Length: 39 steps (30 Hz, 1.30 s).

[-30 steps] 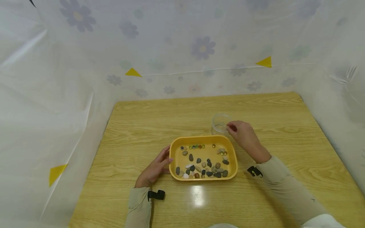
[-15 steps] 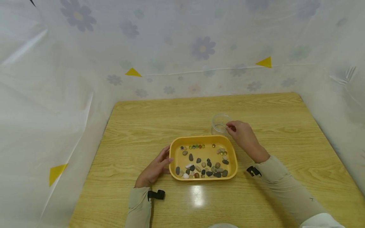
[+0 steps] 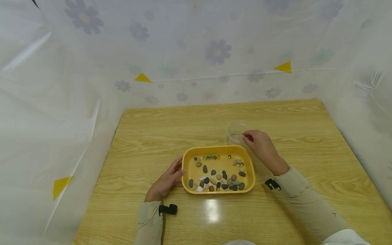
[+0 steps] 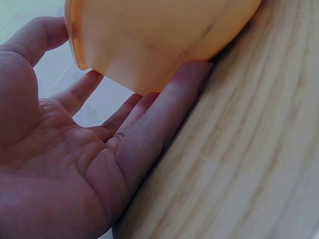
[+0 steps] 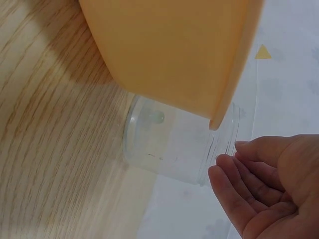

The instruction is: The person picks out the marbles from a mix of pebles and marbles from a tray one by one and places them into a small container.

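A yellow plastic tray (image 3: 187, 163) lies on the table, holding several pebbles (image 3: 205, 169) and small glass marbles (image 3: 211, 157). My left hand (image 3: 164, 182) grips its left end, the thumb at the rim and the fingers against the outer wall. Just behind the tray's far right corner stands a clear plastic jar (image 3: 231, 140). With curled fingers and thumb, my right hand (image 3: 262, 146) holds the jar's rim at the right; the exact contact is hard to make out. In the right wrist view a greenish marble (image 5: 158, 117) shows through the jar's wall near its base.
The wood-patterned table (image 3: 153, 136) meets pale flowered sheeting (image 3: 183, 51) at the back and sides. Yellow triangles (image 3: 284, 67) are stuck on the sheeting. A pale rounded object (image 3: 239, 242) juts in at the bottom edge.
Almost nothing moves. My right hand and wrist shift very slightly to the left, then stay still; my left hand, the tray and the jar keep their places.
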Tool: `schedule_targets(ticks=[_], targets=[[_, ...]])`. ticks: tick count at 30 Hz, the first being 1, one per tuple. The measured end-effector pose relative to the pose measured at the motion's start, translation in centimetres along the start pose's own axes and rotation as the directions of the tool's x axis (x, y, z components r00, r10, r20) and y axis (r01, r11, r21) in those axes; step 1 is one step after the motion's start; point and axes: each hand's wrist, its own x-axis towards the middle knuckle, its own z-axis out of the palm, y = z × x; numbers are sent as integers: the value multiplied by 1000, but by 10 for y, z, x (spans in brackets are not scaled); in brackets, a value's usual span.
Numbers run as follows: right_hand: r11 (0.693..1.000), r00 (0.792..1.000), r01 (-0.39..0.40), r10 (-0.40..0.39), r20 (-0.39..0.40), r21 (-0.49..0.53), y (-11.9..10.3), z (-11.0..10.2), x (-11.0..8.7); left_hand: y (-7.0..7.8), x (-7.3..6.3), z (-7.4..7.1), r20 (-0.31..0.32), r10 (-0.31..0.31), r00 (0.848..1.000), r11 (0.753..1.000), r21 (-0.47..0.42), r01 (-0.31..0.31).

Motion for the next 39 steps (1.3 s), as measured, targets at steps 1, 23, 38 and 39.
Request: schedule_targets(ticks=[1, 23, 38, 39], targets=[[1000, 1000, 0, 0, -1, 0, 0, 0, 0, 0, 0, 0, -1, 0, 1000, 1000, 1, 0], [999, 992, 9, -4, 130, -41, -32, -13, -20, -7, 4, -3, -25, -2, 1000, 1000, -9, 1], [987, 938, -19, 73, 340, -159, -57, -6, -42, -21, 8, -7, -53, 8, 999, 1000, 0, -8], [986, 937, -13, 70, 343, -167, -58, -4, -43, -21, 8, -7, -52, 9, 999, 1000, 0, -9]])
